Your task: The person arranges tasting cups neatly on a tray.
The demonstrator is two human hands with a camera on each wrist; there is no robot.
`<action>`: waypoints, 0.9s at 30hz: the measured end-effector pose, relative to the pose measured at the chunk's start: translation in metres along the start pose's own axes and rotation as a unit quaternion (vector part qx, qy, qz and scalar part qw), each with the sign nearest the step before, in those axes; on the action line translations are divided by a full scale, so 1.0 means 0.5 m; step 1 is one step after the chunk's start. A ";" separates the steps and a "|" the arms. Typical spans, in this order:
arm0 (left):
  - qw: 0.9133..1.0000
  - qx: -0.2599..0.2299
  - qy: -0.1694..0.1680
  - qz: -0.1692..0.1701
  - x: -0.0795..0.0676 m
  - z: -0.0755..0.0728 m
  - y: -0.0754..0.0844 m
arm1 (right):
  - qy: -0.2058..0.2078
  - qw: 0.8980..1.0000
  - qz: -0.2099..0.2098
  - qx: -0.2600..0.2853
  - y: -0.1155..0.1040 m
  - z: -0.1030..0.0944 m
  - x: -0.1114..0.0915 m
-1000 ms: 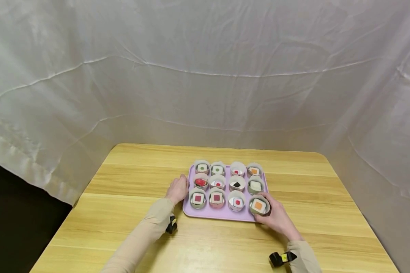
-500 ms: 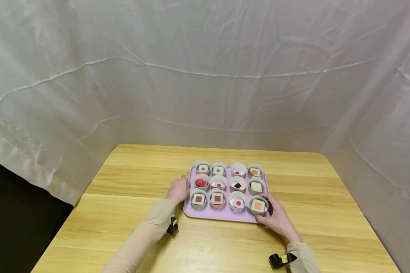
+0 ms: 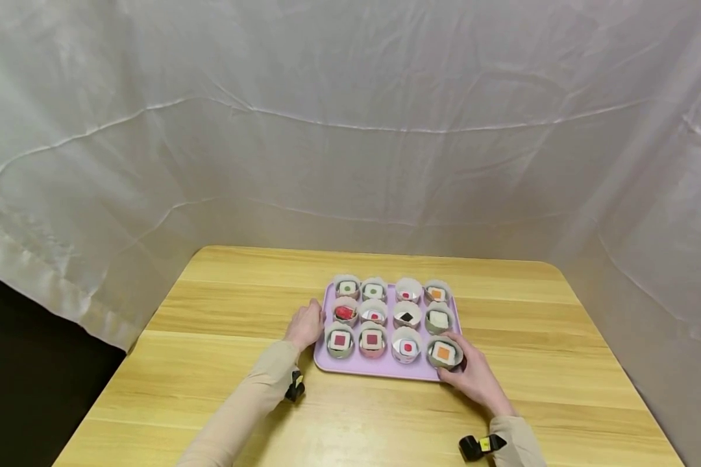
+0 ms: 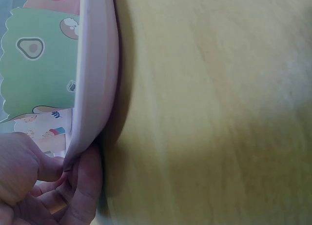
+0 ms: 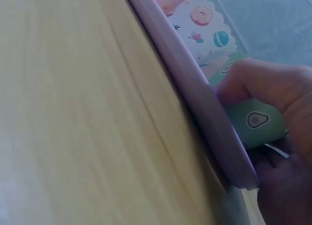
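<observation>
A lilac tray holds rows of scalloped paper baking cups, each with a small toy-like sushi piece inside. At its left side my left hand pinches the rim, thumb on top and fingers curled beneath, as the left wrist view shows. At the near right corner my right hand holds a green avocado-print cup between thumb and fingers. In that cup lies a white square piece with an orange centre. The right wrist view has the thumb just inside the tray's rim, with the fingertips partly hidden.
The wooden table carries the tray around its middle. Pale cloth hangs behind and at both sides. Beside the right hand's cup stand a cup with a red-centred piece and one with a plain white piece.
The cup in my right hand shifts slightly left, then slightly back right, staying at the same corner. My left hand keeps its hold on the tray rim.
</observation>
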State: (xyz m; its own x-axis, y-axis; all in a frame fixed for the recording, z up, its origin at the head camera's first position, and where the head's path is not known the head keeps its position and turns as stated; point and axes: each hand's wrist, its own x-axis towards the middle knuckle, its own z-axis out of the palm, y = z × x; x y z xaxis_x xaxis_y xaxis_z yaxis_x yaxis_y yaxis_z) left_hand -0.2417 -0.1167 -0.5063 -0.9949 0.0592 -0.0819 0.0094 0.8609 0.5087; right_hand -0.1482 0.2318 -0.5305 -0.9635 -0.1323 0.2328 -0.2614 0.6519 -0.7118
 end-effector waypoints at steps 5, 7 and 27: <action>1.000 0.005 0.002 0.002 0.000 0.000 -0.002 | 0.002 1.000 0.000 0.001 0.002 0.002 0.000; 1.000 0.006 0.001 0.002 0.000 0.000 -0.002 | 0.003 1.000 0.002 -0.001 0.002 0.002 0.001; 1.000 0.004 0.002 0.001 0.002 0.003 -0.004 | 0.012 1.000 -0.004 0.010 -0.004 0.003 -0.005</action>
State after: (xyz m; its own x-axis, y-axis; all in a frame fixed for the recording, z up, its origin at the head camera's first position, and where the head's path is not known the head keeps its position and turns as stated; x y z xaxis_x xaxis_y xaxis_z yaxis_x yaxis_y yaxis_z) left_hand -0.2424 -0.1177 -0.5087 -0.9952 0.0589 -0.0786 0.0117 0.8653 0.5011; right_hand -0.1452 0.2298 -0.5305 -0.9600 -0.1187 0.2535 -0.2696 0.6356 -0.7234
